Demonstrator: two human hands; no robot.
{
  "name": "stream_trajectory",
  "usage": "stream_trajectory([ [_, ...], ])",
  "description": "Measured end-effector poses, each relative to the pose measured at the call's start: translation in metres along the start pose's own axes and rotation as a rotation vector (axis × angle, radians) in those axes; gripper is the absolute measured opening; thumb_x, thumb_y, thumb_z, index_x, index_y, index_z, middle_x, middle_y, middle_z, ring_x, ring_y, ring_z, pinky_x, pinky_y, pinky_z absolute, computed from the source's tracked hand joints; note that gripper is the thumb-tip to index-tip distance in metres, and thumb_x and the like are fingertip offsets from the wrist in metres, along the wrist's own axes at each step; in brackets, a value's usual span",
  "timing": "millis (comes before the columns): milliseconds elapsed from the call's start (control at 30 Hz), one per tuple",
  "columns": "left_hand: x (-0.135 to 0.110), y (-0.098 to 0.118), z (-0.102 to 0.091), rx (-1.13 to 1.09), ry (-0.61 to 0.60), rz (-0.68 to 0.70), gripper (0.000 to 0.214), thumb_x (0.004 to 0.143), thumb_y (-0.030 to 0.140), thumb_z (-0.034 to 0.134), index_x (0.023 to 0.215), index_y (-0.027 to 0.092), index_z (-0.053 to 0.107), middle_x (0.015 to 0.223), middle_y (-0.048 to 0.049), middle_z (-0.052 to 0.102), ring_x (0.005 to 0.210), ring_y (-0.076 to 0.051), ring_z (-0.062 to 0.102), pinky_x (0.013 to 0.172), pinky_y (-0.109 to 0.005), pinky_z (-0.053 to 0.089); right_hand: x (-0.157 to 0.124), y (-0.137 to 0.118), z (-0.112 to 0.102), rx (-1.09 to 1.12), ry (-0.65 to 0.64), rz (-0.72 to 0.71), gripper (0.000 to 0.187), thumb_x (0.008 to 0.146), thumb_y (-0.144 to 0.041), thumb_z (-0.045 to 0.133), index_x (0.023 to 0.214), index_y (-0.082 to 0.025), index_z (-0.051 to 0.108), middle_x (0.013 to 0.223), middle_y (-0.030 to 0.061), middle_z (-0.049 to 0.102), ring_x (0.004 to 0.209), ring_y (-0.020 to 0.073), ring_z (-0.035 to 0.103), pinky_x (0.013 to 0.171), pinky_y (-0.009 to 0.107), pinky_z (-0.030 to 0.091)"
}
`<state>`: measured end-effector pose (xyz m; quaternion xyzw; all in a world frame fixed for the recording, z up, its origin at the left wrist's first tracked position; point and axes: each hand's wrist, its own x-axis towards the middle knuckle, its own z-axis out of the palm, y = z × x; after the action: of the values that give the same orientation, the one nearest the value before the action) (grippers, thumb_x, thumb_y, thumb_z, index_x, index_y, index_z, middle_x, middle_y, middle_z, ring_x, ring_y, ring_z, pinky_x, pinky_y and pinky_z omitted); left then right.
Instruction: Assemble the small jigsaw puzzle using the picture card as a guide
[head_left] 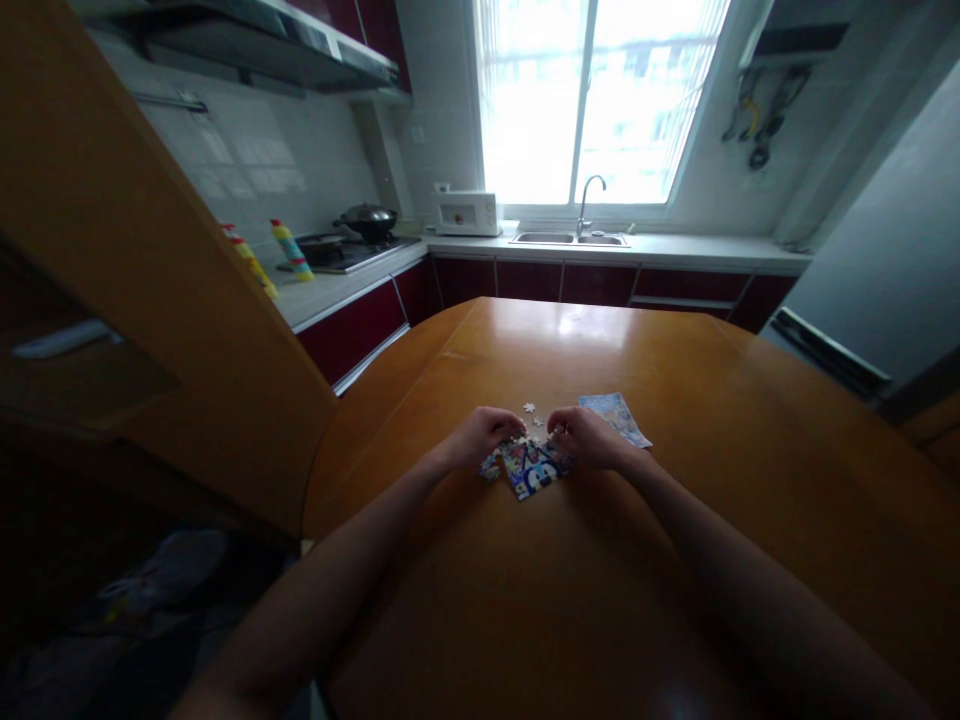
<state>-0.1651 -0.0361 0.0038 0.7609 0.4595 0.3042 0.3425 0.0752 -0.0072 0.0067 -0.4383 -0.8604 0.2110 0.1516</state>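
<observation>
A partly assembled jigsaw puzzle (534,474) lies on the wooden table, showing a blue and white cartoon face. My left hand (491,432) is at its upper left, fingers curled and closed; what they grip is too small to make out. At the upper right, my right hand (585,436) has its fingertips pinched by a small pale puzzle piece. Between the two hands lie several loose pieces, pale side up, among them a puzzle piece (529,408) just beyond my fingers. A few joined coloured pieces (490,466) sit under my left hand.
A printed picture sheet (619,416) lies beyond my right hand on the round-cornered wooden table (570,350). Farther off are a sink (546,239), a white microwave (466,214) and a stove with a lidded wok (369,220). A wooden cabinet (217,330) stands close on the left.
</observation>
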Motion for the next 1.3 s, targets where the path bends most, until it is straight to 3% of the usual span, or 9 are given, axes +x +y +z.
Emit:
stream_trajectory([
  [133,0.002,-0.001,-0.006,-0.067,0.102,-0.04,0.021,0.087,0.026,0.064,0.091,0.01,0.076,0.078,-0.007,0.074,0.069,-0.015,0.064,0.063,-0.022,0.048,0.001,0.003,-0.001,0.008,0.04,-0.032,0.024,0.084,-0.009,0.06,0.096,-0.02,0.078,0.097,0.0076,0.072,0.087,0.0189,0.063,0.078,0.027,0.044],
  [233,0.003,0.0,-0.006,-0.152,0.14,-0.064,0.021,0.083,0.028,0.07,0.09,0.009,0.075,0.074,-0.0063,0.073,0.065,-0.014,0.064,0.059,-0.022,0.048,0.002,-0.005,0.006,0.032,0.185,-0.071,0.022,0.091,-0.021,0.062,0.106,-0.019,0.077,0.112,0.0126,0.069,0.106,0.0235,0.06,0.095,0.034,0.043],
  [300,0.003,0.002,-0.004,-0.221,0.151,-0.073,0.024,0.081,0.031,0.073,0.092,0.01,0.075,0.079,-0.007,0.074,0.068,-0.014,0.066,0.061,-0.022,0.051,0.003,-0.014,0.015,0.119,0.264,-0.115,0.03,0.089,-0.031,0.068,0.116,-0.019,0.073,0.114,0.0121,0.07,0.11,0.0246,0.06,0.098,0.036,0.044],
  [367,0.002,0.004,-0.001,-0.288,0.157,-0.082,0.029,0.078,0.034,0.076,0.094,0.01,0.074,0.084,-0.0083,0.075,0.073,-0.016,0.068,0.066,-0.024,0.053,0.005,-0.022,0.023,0.235,0.239,-0.144,0.036,0.084,-0.033,0.074,0.118,-0.022,0.071,0.11,0.0086,0.073,0.104,0.0234,0.063,0.093,0.035,0.047],
  [467,0.001,0.005,0.003,-0.366,0.184,-0.103,0.034,0.075,0.038,0.08,0.093,0.01,0.074,0.087,-0.0094,0.075,0.077,-0.018,0.07,0.069,-0.026,0.055,0.008,-0.028,0.032,0.411,0.186,-0.127,0.026,0.082,-0.03,0.074,0.107,-0.022,0.074,0.089,0.0033,0.075,0.081,0.0191,0.067,0.077,0.03,0.049],
  [533,0.001,0.004,0.005,-0.402,0.23,-0.114,0.036,0.073,0.039,0.082,0.092,0.01,0.073,0.086,-0.0089,0.075,0.078,-0.018,0.07,0.069,-0.026,0.055,0.01,-0.027,0.035,0.513,0.233,-0.099,0.021,0.082,-0.028,0.072,0.1,-0.019,0.076,0.078,0.0022,0.074,0.071,0.0172,0.065,0.07,0.028,0.048],
  [700,0.002,0.002,0.009,-0.461,0.325,-0.119,0.038,0.071,0.041,0.085,0.09,0.011,0.072,0.084,-0.0072,0.074,0.075,-0.017,0.07,0.068,-0.025,0.054,0.016,-0.023,0.039,0.629,0.334,-0.069,0.015,0.082,-0.029,0.069,0.086,-0.016,0.076,0.079,0.0058,0.075,0.074,0.0186,0.067,0.072,0.03,0.05],
  [1067,0.003,0.012,0.019,-0.545,0.254,-0.084,0.049,0.068,0.039,0.088,0.105,0.011,0.072,0.098,-0.0101,0.075,0.085,-0.018,0.071,0.075,-0.027,0.057,0.022,-0.021,0.037,0.839,0.38,-0.009,0.026,0.075,-0.041,0.075,0.075,-0.016,0.068,0.068,0.0039,0.07,0.063,0.0162,0.061,0.058,0.027,0.046],
  [1300,0.003,0.015,0.02,-0.481,0.242,-0.063,0.039,0.07,0.03,0.086,0.102,0.01,0.073,0.087,-0.0079,0.073,0.075,-0.015,0.068,0.066,-0.024,0.053,0.02,-0.024,0.039,0.934,0.395,0.079,0.032,0.074,-0.042,0.074,0.091,-0.015,0.069,0.075,0.0055,0.072,0.062,0.0158,0.063,0.055,0.026,0.047],
])
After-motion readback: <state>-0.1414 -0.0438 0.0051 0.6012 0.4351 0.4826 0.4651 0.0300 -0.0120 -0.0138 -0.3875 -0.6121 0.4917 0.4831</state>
